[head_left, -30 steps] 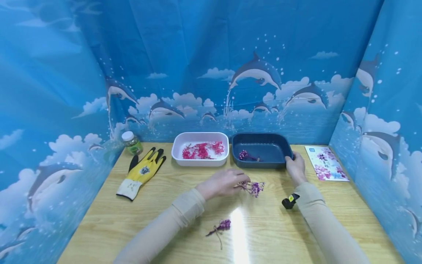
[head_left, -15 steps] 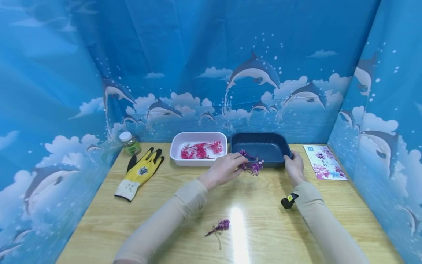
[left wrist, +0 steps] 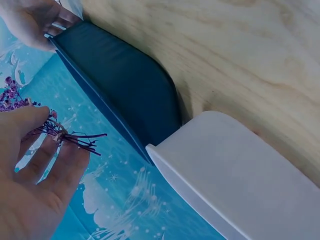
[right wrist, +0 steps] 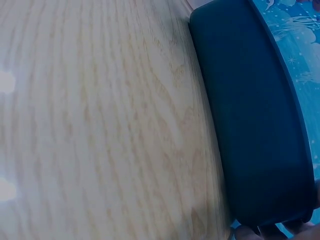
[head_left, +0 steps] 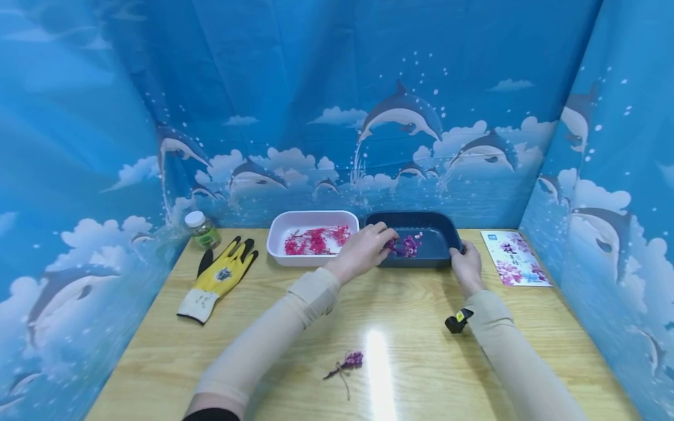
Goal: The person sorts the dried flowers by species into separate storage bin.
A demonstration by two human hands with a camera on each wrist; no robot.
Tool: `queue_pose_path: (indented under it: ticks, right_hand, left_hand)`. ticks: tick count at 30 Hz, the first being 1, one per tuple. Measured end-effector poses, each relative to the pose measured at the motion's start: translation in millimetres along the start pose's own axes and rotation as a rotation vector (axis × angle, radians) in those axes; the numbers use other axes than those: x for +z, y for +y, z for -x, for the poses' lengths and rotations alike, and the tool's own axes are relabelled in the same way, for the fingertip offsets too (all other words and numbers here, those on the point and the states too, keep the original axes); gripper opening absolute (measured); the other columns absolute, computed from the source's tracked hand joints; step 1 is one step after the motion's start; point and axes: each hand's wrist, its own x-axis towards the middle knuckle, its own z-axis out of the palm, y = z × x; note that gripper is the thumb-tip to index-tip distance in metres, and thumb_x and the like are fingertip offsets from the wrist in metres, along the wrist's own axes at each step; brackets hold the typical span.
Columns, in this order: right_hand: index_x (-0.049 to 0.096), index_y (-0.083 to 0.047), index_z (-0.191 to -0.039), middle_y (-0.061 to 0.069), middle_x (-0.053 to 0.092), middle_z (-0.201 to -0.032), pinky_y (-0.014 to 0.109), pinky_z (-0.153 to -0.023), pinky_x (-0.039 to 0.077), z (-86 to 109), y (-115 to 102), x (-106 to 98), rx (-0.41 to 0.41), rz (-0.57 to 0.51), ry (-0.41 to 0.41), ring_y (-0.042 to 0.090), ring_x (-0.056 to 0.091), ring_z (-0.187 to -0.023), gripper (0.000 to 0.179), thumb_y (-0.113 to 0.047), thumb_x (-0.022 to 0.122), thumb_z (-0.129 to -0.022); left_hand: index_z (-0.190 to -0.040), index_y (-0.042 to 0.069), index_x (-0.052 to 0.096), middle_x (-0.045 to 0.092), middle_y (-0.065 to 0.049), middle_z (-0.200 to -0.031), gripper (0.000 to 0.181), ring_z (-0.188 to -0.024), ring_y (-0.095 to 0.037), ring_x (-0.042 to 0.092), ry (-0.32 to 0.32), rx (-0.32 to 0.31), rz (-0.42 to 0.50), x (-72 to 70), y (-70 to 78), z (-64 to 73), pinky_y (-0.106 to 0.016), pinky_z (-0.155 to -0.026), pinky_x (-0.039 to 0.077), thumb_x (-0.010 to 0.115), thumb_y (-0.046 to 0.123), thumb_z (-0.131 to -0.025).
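Note:
My left hand [head_left: 364, 250] pinches a small bunch of dried purple flowers [head_left: 410, 245] over the near left part of the dark blue tray [head_left: 423, 262]. In the left wrist view, thumb and fingers close on the tied stems [left wrist: 82, 141], whose bare ends point right. My right hand [head_left: 466, 268] holds the tray's right end, its fingers [right wrist: 247, 233] at the wall in the right wrist view. Another purple bunch [head_left: 351, 360], tied with string, lies on the table toward the front. The tray's left interior is partly hidden behind my left hand.
A white tray [head_left: 275, 252] with pink dried flowers [head_left: 316, 240] stands left of the dark one. A yellow-and-black glove [head_left: 223, 275] and a white-capped jar [head_left: 203, 230] are at far left. A printed floral card [head_left: 516, 258] lies right. A dolphin-print curtain backs the table.
My left hand has moved forward with the purple bunch, from above the table to over the dark tray. The right hand keeps its hold on the tray's end.

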Motion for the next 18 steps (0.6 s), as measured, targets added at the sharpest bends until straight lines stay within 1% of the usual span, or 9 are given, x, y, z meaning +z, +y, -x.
queue_pose_path:
  ticks: [5, 8, 14, 18]
  right_hand:
    - [0.033, 0.002, -0.161, 0.028, 0.039, -0.165, 0.051, -0.130, 0.036, -0.1, -1.2, -0.8, -0.008, -0.004, -0.001, 0.040, 0.038, -0.154, 0.054, -0.016, 0.039, -0.111]
    - [0.033, 0.002, -0.161, 0.028, 0.039, -0.165, 0.051, -0.130, 0.036, -0.1, -0.9, -0.1, -0.014, -0.010, 0.001, 0.040, 0.038, -0.154, 0.054, -0.016, 0.039, -0.110]
    - [0.036, 0.003, -0.159, 0.028, 0.041, -0.163, 0.051, -0.129, 0.037, 2.1, 1.0, 0.9, -0.011, -0.013, 0.007, 0.039, 0.040, -0.152, 0.052, -0.014, 0.040, -0.110]
    - [0.035, 0.004, -0.160, 0.029, 0.041, -0.163, 0.052, -0.130, 0.036, 3.3, 0.4, 0.6, -0.014, -0.020, 0.005, 0.040, 0.039, -0.153, 0.053, -0.014, 0.041, -0.110]
  left_hand:
    - [-0.136, 0.023, 0.065, 0.067, 0.002, -0.124, 0.034, -0.115, -0.014, 0.066, 0.008, -0.033, -0.007, -0.3, -2.9, -11.5, -0.028, -0.102, 0.061, 0.069, 0.024, -0.103]
    - [-0.137, 0.023, 0.065, 0.067, 0.001, -0.125, 0.033, -0.117, -0.015, 0.066, 0.009, -0.050, -0.003, 0.9, -4.4, -16.9, -0.029, -0.104, 0.060, 0.068, 0.024, -0.103]
    - [-0.138, 0.025, 0.063, 0.067, 0.002, -0.125, 0.034, -0.117, -0.015, 0.066, 0.002, -0.067, -0.010, 9.0, -7.1, -26.1, -0.030, -0.101, 0.061, 0.066, 0.024, -0.104]
    - [-0.138, 0.026, 0.063, 0.067, 0.003, -0.125, 0.033, -0.116, -0.015, 0.065, 0.012, -0.087, -0.016, 12.9, -8.0, -32.4, -0.029, -0.097, 0.062, 0.065, 0.025, -0.105]
